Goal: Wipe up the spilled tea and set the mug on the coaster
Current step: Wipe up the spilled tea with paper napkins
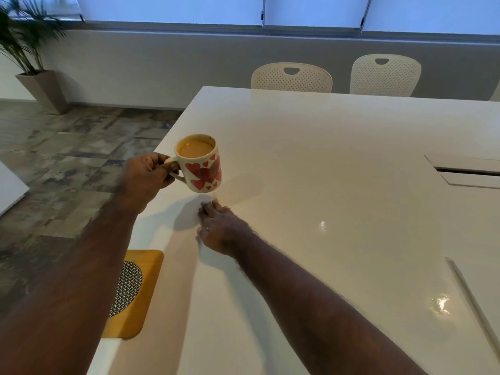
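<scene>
My left hand (147, 173) grips the handle of a white mug (203, 169) with red hearts, full of milky tea, and holds it in the air above the white table (338, 163). Right below the mug, my right hand (220, 228) lies palm down on the table and presses on something pale, apparently a white tissue (189, 216), mostly hidden under the fingers. A small yellowish wet trace (216, 196) shows just beyond the fingertips. The wooden coaster (144, 288) with a woven metal centre lies near the table's left edge, partly behind my left forearm.
The table's left edge runs diagonally beside a patterned tile floor. A cable hatch (468, 171) is set into the table at the right. Two white perforated chairs (292, 77) stand at the far side. A potted plant (29, 50) stands at the far left.
</scene>
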Demonstrator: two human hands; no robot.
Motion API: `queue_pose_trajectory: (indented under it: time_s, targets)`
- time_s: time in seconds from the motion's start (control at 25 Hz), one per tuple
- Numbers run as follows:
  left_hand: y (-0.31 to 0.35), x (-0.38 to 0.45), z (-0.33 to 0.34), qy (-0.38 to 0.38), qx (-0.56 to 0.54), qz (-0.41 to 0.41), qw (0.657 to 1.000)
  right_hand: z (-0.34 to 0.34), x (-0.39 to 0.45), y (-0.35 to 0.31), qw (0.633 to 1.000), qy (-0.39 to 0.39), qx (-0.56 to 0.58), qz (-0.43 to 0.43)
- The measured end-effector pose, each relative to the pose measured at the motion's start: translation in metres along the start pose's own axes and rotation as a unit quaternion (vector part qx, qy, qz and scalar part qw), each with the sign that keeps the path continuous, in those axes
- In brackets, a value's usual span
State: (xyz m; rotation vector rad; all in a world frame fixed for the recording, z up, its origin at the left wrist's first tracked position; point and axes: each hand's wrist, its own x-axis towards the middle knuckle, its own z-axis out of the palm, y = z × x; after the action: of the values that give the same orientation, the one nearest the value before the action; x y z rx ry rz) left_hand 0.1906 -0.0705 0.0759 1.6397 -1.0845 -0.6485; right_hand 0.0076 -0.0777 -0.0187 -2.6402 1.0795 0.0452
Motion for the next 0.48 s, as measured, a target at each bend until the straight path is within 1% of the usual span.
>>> queue_pose_trajectory:
  time_s: [0.12, 0.28, 0.36, 0.48]
  targets:
    - [0.001, -0.005, -0.001, 0.007, 0.002, -0.005, 1.000, 0.003, -0.017, -0.008, 0.998, 0.007, -0.013, -0.055]
    - [-0.003, -0.010, -0.004, 0.009, -0.005, -0.009, 1.000, 0.009, -0.060, 0.006, 0.998, 0.014, 0.014, -0.065]
    - [-0.006, -0.013, -0.006, 0.005, -0.009, -0.009, 1.000, 0.006, -0.076, 0.024, 0.999, 0.018, 0.029, -0.029]
    - [-0.008, -0.017, -0.009, 0.005, -0.012, -0.008, 1.000, -0.010, -0.078, 0.061, 0.997, 0.025, 0.018, 0.076]
